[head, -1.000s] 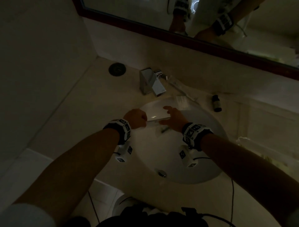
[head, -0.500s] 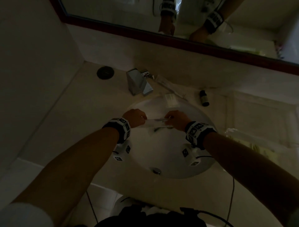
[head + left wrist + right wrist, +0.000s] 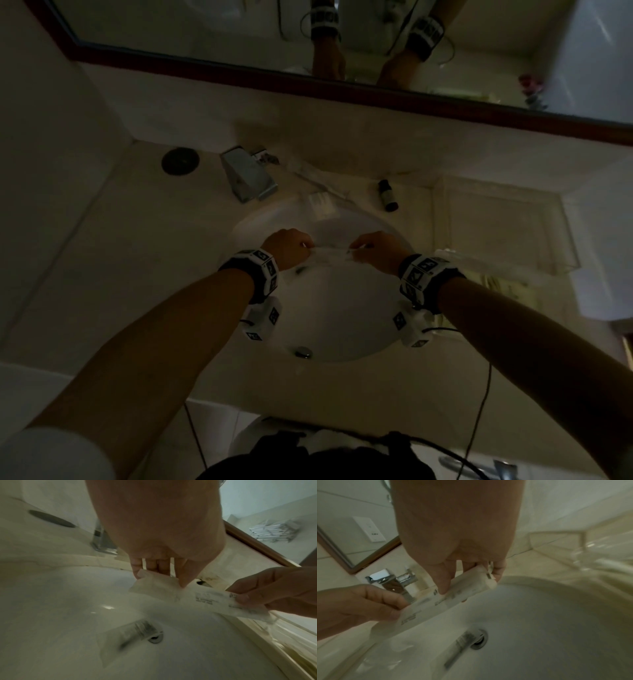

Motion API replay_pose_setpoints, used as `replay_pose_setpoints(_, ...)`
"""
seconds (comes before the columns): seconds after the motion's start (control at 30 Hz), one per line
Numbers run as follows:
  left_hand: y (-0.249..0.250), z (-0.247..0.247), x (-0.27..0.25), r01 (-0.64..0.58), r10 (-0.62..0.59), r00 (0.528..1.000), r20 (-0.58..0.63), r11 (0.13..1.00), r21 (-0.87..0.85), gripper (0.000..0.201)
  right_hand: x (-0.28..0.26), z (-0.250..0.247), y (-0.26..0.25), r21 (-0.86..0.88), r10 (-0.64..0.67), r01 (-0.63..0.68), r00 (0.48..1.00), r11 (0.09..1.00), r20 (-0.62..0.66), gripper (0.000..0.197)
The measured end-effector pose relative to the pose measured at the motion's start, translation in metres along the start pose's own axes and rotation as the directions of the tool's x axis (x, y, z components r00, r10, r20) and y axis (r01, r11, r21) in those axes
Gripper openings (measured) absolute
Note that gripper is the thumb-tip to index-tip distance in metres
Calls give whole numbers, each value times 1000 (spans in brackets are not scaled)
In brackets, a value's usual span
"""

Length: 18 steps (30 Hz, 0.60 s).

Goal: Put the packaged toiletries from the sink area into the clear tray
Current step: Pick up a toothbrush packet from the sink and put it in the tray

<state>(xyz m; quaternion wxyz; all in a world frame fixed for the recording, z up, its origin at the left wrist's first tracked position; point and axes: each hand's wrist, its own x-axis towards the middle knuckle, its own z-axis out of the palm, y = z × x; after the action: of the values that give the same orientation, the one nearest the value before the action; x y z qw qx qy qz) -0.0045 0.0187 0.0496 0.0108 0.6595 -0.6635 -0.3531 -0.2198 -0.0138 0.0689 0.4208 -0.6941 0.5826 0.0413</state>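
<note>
A long white printed packet [image 3: 330,255] [image 3: 202,597] [image 3: 447,599] is stretched level above the white sink basin [image 3: 342,318]. My left hand [image 3: 291,248] [image 3: 159,573] pinches its left end and my right hand [image 3: 371,251] [image 3: 467,574] pinches its right end. A second packet with a dark item inside [image 3: 130,635] [image 3: 458,646] lies in the basin by the drain. Another wrapped packet [image 3: 320,202] rests on the basin's far rim. The clear tray [image 3: 496,233] stands on the counter to the right.
A chrome faucet [image 3: 248,178] stands behind the basin, with a dark round plug [image 3: 180,161] to its left. A small dark bottle [image 3: 387,195] lies on the counter near the tray. A framed mirror [image 3: 342,89] runs along the wall. A crinkled plastic bag [image 3: 507,291] lies in front of the tray.
My right hand has closed on the packet's right end, which it was only reaching a second ago. Both hands now hold the packet stretched between them, slightly farther apart.
</note>
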Motion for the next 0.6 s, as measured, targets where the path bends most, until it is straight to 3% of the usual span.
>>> replay_pose_setpoints(0.27,60,20,9,-62,61,998,7,998,17,37,-37,-32,51,54,29,-25,996,998,-85,23)
replay_pose_setpoints(0.6,139,55,20,-139,140,990,-4,986,87,29,-79,-65,126,89,92,-74,972,993,-218,21)
